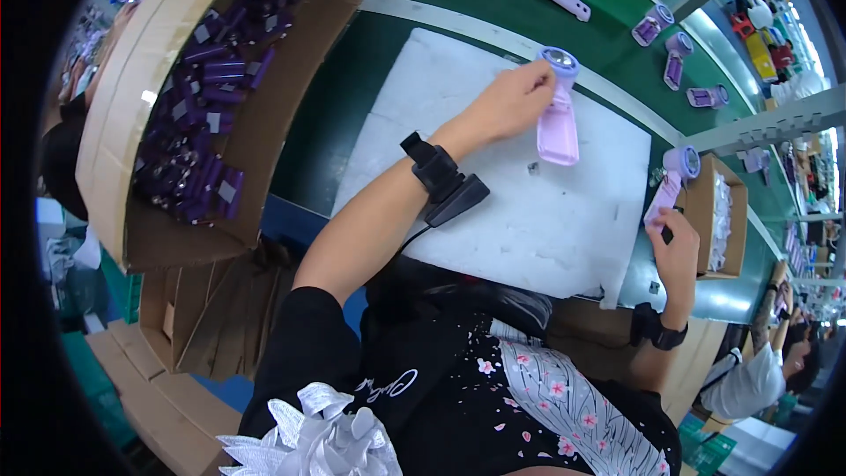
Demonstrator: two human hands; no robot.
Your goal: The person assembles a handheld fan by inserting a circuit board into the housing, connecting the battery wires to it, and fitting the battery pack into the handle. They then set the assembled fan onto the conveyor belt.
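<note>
A pale purple handheld lint remover (558,134) with a round lilac head lies over the white foam sheet (458,194), its handle pointing toward me. My left hand (520,99) is closed in a pinch at its neck, just below the head; the fingertips partly hide what lies there. At the right end of the sheet, my right hand (677,251) grips the handle end of a second lint remover (667,194), whose round head points away from me. Both wrists wear black bands.
At left stands a large open cardboard box (304,62) of dark purple cylindrical parts. On the green bench, a loose pale purple handle piece (564,0) and several lint removers (674,69) lie at the far side. A smaller box (740,234) of white pieces sits right; another person (745,379) works beyond.
</note>
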